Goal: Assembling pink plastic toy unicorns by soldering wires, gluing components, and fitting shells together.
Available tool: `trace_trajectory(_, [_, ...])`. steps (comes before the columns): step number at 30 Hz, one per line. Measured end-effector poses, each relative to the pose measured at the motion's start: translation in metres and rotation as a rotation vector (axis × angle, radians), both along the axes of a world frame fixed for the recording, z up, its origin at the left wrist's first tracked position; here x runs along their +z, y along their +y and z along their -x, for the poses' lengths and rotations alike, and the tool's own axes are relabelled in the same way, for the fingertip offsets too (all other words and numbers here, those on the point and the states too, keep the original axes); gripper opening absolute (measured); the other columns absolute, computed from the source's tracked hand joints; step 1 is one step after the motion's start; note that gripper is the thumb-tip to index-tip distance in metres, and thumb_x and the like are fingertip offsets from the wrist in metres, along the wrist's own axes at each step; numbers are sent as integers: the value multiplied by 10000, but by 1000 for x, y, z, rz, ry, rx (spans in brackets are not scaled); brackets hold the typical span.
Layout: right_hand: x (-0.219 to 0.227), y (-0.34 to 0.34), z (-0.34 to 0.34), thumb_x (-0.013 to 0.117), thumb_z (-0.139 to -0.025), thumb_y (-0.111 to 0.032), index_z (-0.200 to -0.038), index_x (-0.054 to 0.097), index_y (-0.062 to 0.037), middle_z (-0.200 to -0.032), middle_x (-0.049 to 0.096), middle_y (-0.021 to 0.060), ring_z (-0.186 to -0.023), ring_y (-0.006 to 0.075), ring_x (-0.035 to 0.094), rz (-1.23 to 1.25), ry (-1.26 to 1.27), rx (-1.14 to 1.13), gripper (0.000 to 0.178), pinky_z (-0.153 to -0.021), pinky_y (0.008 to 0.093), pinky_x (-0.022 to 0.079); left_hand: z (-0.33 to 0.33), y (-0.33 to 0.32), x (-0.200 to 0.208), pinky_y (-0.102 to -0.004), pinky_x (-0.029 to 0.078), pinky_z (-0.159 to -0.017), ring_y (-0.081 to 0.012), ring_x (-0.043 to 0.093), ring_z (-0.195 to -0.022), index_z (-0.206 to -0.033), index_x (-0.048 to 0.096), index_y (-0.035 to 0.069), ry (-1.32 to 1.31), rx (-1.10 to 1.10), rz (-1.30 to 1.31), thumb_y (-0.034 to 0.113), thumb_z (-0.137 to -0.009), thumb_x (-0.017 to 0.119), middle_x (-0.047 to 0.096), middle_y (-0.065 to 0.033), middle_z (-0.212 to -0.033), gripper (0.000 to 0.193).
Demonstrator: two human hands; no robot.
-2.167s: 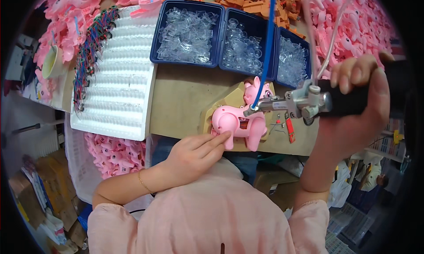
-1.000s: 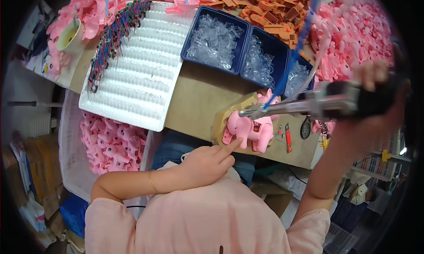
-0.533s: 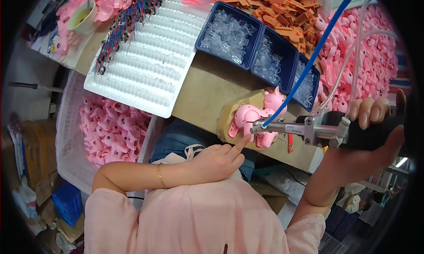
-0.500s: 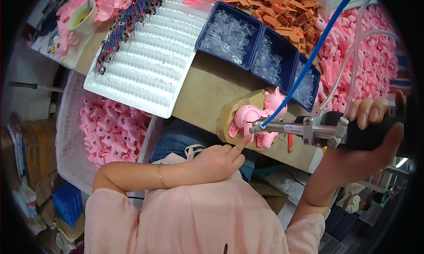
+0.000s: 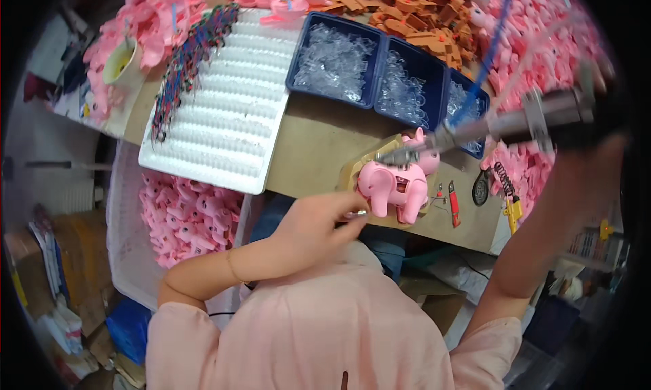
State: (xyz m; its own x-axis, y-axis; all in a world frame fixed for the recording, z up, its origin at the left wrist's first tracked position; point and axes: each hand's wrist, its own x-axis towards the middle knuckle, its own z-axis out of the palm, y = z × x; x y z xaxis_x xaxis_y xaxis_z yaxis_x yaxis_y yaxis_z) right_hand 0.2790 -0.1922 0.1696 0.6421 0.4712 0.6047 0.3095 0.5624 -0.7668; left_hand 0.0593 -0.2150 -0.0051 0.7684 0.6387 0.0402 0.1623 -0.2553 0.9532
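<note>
A pink elephant-like toy (image 5: 390,186) lies in a tan holding block (image 5: 349,176) on the worktable. My right hand (image 5: 600,135), smeared by motion, is around the black grip of an air screwdriver (image 5: 498,127) with a blue hose and clear tubing. Its metal nose reaches over the toy's upper side; whether the tip touches cannot be told. Just below the toy's left end, my left hand (image 5: 308,227) is closed with fingertips pinched on a small silvery piece (image 5: 356,214), too small to name.
Blue bins (image 5: 337,59) of clear plastic parts stand beyond the block. A white ribbed tray (image 5: 217,112) carries bundled wires (image 5: 193,61). Pink parts fill a white crate (image 5: 122,220); orange parts (image 5: 413,17) are heaped behind. A red-handled cutter (image 5: 454,207) lies right of the toy.
The screwdriver has swung up and right and tilted, its nose off the toy's middle. My left hand has drawn back from the toy, its fingers curling in. The toy's side opening now shows.
</note>
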Motion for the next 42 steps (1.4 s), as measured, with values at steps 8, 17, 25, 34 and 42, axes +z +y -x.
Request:
trace_trajectory(8, [-47,-13,-35,594,-772,19,-1235,475,-40,-980,542,77,-892,148,541,541,-724,-235,481,-784,300,470,-18,16,9,-264,495,-734,-136,618,-831,-1390,278,38,-122,39,509,45,-872,557,642,-86,-927,589])
trace_trajectory(17, [-136,-107,0,697,-699,-17,-908,647,-33,-854,600,115,-802,257,595,805,-660,567,216,-675,332,481,-41,-3,8,-366,491,-742,-286,601,-879,-1399,242,35,87,-217,-166,75,-760,646,605,-144,-1012,757])
trace_trajectory(25, [-190,-66,-25,666,-714,-63,-814,652,-22,-805,618,85,-803,229,570,818,-582,533,110,-763,331,419,-63,3,-30,-382,450,-866,-349,527,-1055,-1275,380,-31,63,166,-416,22,-719,630,521,-210,-1145,612])
trace_trajectory(34, [-174,-88,-3,692,-609,-112,-870,623,16,-843,541,89,-762,247,506,842,-1076,230,299,-711,361,399,-68,11,-22,-352,455,-878,-315,536,-1065,-1083,569,-68,243,-35,-823,78,-707,583,554,-197,-1133,404])
trace_trajectory(42, [-172,-82,-3,595,-653,-132,-822,630,30,-818,520,80,-814,223,506,833,-1335,345,236,-678,315,429,-70,6,-17,-391,417,-937,-326,514,-1098,-1060,558,-129,455,-253,-1232,143,-707,533,548,-250,-1158,446])
